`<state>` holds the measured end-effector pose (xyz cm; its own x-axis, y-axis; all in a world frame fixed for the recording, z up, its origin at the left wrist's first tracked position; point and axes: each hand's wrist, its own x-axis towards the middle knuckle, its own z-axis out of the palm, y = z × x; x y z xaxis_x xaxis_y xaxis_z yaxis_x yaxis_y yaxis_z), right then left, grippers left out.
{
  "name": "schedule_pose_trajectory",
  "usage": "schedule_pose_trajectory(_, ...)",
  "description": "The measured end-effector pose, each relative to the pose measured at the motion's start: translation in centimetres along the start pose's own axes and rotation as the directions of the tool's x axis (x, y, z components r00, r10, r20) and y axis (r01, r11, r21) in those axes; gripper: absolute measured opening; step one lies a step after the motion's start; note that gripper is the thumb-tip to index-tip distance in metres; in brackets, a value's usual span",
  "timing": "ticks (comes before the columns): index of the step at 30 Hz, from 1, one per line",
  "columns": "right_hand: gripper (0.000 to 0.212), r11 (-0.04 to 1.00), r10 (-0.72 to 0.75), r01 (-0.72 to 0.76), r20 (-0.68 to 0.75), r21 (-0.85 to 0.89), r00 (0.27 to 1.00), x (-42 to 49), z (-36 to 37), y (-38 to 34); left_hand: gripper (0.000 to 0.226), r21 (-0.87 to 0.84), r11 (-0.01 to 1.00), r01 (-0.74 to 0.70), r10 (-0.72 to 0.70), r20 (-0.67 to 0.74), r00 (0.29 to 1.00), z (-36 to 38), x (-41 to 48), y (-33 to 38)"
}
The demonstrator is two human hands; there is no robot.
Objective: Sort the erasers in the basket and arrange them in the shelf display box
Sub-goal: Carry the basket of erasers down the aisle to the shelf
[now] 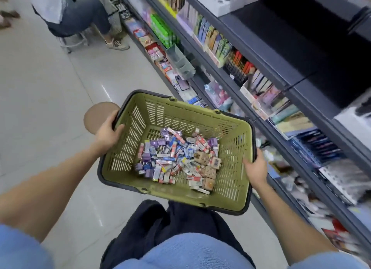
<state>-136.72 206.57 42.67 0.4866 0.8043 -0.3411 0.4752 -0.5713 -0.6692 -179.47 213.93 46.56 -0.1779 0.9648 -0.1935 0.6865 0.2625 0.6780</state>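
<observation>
Head view: basket carried level, so erasers lie pooled.
Left hand: fingers curled over left rim.
Right hand: grips right rim, sharing load.

**One basket, erasers beyond counting**

One green basket holds a heap of small packaged erasers, too many to count. At least four tan boxes lie in the basket's right part. One round stool stands left of the basket.
</observation>
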Motion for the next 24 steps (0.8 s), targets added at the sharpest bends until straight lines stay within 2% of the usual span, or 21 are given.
schedule_pose_trajectory(3,0.046,1.0,0.023,-0.023,-0.029,0.018,0.999,2.6,3.1,-4.3,0.044,0.019,0.999,-0.046,0.046,0.025,0.999,-2.2,6.3,0.1)
schedule_pose_trajectory(9,0.048,0.998,0.059,-0.058,-0.097,0.008,0.993,6.1,10.1,-13.1,0.048,0.003,1.0,-0.024,0.023,0.118,0.993,-6.2,19.8,-2.2)
schedule_pose_trajectory(14,0.047,0.979,0.202,-0.201,-0.173,0.024,0.964,7.2,17.1,-19.2,0.047,-0.017,0.997,-0.073,0.075,0.214,0.974,-9.7,31.1,-4.5)
schedule_pose_trajectory(18,0.044,0.966,0.26,-0.249,-0.231,0.076,0.938,8.3,21.7,-23.9,0.049,0.037,0.993,-0.116,0.101,0.275,0.956,-11.6,39.2,-4.3)
schedule_pose_trajectory(24,0.048,0.937,0.342,-0.302,-0.277,0.175,0.898,11.8,26.9,-26.9,0.05,0.069,0.982,-0.177,0.137,0.393,0.909,-11.6,49.7,-4.0)
